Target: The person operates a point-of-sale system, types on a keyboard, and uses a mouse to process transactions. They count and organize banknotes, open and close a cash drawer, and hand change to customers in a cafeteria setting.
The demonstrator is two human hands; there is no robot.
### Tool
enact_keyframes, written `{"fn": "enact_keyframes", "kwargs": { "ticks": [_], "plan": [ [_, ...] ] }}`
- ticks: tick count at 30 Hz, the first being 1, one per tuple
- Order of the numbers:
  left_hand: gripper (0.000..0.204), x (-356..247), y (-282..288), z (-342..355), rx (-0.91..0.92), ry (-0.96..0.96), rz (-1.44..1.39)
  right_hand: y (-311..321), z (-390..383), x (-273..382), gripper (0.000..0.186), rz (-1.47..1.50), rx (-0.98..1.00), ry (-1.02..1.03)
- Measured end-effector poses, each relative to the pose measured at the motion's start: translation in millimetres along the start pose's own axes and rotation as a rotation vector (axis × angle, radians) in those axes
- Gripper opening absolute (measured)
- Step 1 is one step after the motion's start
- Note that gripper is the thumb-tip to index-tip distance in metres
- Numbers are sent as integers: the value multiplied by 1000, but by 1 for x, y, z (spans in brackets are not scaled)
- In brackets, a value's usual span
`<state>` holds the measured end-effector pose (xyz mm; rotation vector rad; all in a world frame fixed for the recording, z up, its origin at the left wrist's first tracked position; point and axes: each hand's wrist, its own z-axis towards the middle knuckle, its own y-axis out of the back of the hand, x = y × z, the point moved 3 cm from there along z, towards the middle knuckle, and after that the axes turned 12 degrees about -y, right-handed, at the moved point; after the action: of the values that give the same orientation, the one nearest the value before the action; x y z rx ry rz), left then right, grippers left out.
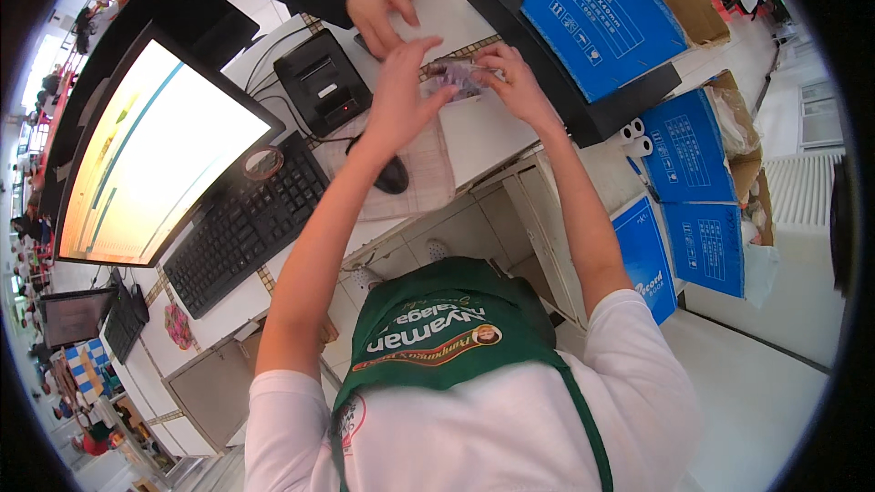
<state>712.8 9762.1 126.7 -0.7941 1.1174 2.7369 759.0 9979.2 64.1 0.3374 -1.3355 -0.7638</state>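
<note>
- The left hand (pixel 401 96) and the right hand (pixel 512 82) hold a small stack of banknotes (pixel 458 76) between them, fingers pinched on its edges.
- The banknotes hover over the counter (pixel 483 132), just right of the receipt printer (pixel 321 82).
- Another person's hand (pixel 378 9) reaches in just beyond the banknotes.
- A mouse (pixel 392 175) lies nearer than the printer; the keyboard (pixel 241 223) and monitor (pixel 150 155) stand to its left.

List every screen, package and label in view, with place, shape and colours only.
Monitor: left of the hands, wide, glowing pale yellow-white.
Blue boxes: right, flat rectangles, white print.
Receipt printer: behind the keyboard, black, boxy.
Banknotes: between left hand and right hand, greyish-purple.
</note>
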Motion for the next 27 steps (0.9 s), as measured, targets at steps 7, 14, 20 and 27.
{"fn": "enact_keyframes", "kwargs": {
  "ticks": [7,14,20,27],
  "plan": [
    [70,36,-33,32,209,518,-662,17,19,38,21,160,147,-121],
    [61,37,-38,6,-68,822,-869,-8,15,61,27,708,1,-178],
    [54,41,-14,1,-335,685,-1001,-55,-8,76,57,1126,293,-423],
    [38,46,20,-16,-547,687,-1378,-67,-52,82,29,869,485,-486]
  ]
}}
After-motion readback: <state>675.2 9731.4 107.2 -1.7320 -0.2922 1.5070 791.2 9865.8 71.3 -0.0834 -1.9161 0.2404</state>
